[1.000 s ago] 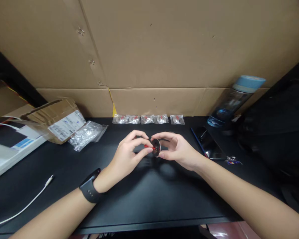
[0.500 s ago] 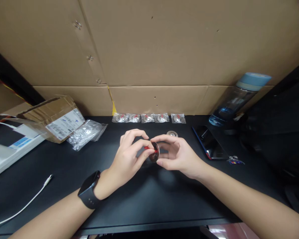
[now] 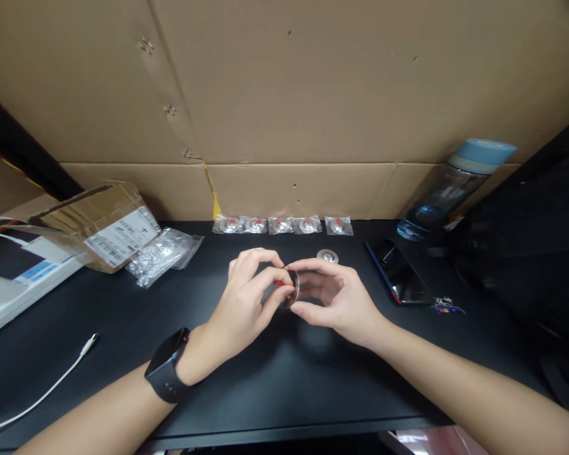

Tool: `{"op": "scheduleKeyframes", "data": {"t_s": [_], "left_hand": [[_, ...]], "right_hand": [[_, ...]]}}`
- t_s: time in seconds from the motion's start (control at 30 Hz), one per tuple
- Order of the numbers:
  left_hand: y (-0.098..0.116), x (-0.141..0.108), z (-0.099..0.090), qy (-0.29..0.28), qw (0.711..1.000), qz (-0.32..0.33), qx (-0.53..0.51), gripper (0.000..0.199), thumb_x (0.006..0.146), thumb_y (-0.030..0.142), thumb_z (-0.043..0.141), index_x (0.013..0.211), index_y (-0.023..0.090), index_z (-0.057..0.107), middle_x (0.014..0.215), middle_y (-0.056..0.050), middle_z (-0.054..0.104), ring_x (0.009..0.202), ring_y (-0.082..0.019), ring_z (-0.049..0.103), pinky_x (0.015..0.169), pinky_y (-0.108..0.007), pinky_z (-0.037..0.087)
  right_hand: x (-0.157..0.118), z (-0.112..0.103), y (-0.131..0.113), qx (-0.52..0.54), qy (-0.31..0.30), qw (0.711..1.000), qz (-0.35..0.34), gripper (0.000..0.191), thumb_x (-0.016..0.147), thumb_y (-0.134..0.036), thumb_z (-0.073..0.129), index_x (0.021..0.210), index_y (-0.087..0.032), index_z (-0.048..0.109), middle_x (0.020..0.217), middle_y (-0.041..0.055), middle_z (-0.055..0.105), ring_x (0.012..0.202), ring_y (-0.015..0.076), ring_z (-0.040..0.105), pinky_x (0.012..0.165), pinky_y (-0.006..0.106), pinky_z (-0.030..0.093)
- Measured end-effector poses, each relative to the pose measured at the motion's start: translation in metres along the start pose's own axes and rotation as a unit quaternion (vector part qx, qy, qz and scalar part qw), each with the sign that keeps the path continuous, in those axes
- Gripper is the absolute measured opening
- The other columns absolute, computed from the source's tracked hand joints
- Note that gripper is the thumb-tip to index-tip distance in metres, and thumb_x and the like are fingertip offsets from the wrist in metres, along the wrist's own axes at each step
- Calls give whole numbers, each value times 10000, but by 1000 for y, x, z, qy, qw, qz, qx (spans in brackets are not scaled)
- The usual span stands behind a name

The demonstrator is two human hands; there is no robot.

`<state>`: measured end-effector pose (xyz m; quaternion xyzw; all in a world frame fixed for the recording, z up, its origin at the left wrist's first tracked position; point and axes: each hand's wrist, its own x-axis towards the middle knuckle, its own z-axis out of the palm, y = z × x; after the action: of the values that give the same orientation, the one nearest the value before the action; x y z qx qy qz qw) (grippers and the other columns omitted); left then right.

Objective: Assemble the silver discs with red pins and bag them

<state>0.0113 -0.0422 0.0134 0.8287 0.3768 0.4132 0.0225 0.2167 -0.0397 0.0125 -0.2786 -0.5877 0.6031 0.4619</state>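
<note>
Between my two hands, above the black table, a round metal disc [image 3: 294,297] stands nearly edge-on. My left hand [image 3: 251,294] pinches a small red piece at its centre with thumb and forefinger. From the right, my right hand [image 3: 334,294] curls round the disc's rim, thumb below and fingers above. Behind my right hand a bare metal disc [image 3: 327,256] lies flat on the table. Along the cardboard wall is a row of several bagged discs with red marks, among them one at the right end [image 3: 339,225].
At the left are an open cardboard box [image 3: 118,234], crumpled plastic bags [image 3: 164,256], a white power strip [image 3: 33,284] and a white cable [image 3: 52,395]. A phone [image 3: 398,272], a keyring [image 3: 448,306] and a blue-capped bottle [image 3: 455,189] are on the right.
The held disc has turned more edge-on and shifted slightly left. My right hand has moved a little left with it, its fingers still round the rim.
</note>
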Motion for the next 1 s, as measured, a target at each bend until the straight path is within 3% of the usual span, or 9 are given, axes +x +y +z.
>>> {"op": "scheduleKeyframes", "data": {"t_s": [0.1,0.27,0.4,0.53,0.6,0.67,0.8,0.9,1.0], "left_hand": [[-3,1,-2,7,1000,-10,-10,63,985,185,616,953,217,660,1097,-61,574,1087,-234,553,952,-421,414],[-5,3,-3,22,999,-21,-27,61,983,198,621,958,218,672,1095,-63,567,1044,-229,567,919,-411,451],[-4,2,0,14,999,-12,-33,63,979,211,638,967,231,697,1064,-55,575,1051,-227,569,941,-411,451],[-4,2,-2,1,999,-19,-33,83,1009,235,588,988,222,667,1064,-60,598,1046,-221,582,937,-405,446],[-4,3,-5,5,998,-33,-51,108,1027,229,538,1064,213,638,1115,-76,615,1075,-221,589,943,-404,450],[-6,4,-8,-5,998,-27,-62,133,1026,208,519,1100,213,631,1141,-79,636,1099,-221,595,955,-403,447],[-11,6,-12,-101,994,50,-18,209,984,120,516,1047,237,678,1181,-65,672,1212,-249,556,1024,-439,390],[-14,4,-10,-204,975,84,19,418,929,17,463,1151,284,697,1328,-58,645,1350,-280,467,1076,-489,357],[-16,0,-5,-265,960,87,32,623,865,-47,430,1302,339,649,1456,-39,581,1417,-285,407,1111,-522,354]], "right_hand": [[3,-4,-2,-25,10,1000,-1,500,703,-177,911,1143,-277,695,1153,33,739,1034,201,731,936,371,610],[9,-16,-5,-171,-17,985,-20,78,917,-295,735,924,-218,741,1157,69,709,1077,209,684,940,379,566],[10,-17,-6,-227,-45,972,-46,117,973,-279,658,946,-215,752,1113,61,706,1056,197,670,955,367,529],[8,-15,-13,-267,-57,960,-61,118,972,-241,636,906,-204,726,1084,57,684,1014,184,660,869,320,538],[7,-17,-16,-326,-71,940,-71,110,956,-202,630,872,-198,702,1093,60,671,989,180,654,841,310,539],[6,-19,-18,-415,-90,901,-91,103,945,-191,627,862,-194,687,1111,69,669,990,194,642,884,346,533],[7,-28,-17,-549,-104,821,-117,109,953,-225,614,878,-197,688,1148,90,674,1019,232,625,946,412,519],[10,-35,-15,-579,-96,801,-114,113,954,-194,599,889,-199,692,1166,94,669,1050,238,619,949,405,524],[13,-40,-15,-599,-95,786,-119,131,957,-177,586,897,-195,701,1172,101,663,1066,246,612,959,413,520]]}}
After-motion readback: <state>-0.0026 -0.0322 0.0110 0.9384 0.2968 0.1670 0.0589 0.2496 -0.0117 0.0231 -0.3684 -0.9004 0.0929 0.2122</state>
